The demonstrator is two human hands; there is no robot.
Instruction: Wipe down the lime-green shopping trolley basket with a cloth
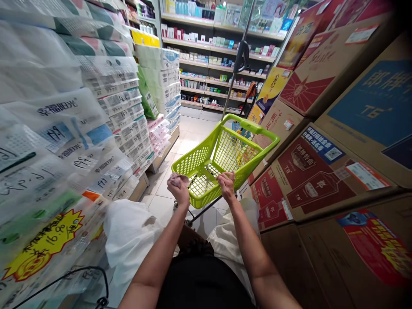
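Observation:
A lime-green shopping cart (206, 198) with a plastic mesh basket stands in the aisle in front of my knees. My left hand (179, 193) is closed around a crumpled greyish-pink cloth (180, 179), at the left rim of the basket. On the near right side, my right hand (227, 185) has its fingers curled over the basket's rim. A raised green handle (246, 125) crosses the cart's far right side. The mesh floor of the basket shows through, with nothing visible lying on it.
Stacked tissue packs (116, 107) line the left side, with a yellow price sign (45, 244). Cardboard cartons (317, 167) rise close on the right. Shelves of small boxes (206, 62) and a dark pole (236, 68) stand ahead. Pale floor tiles (189, 124) run between.

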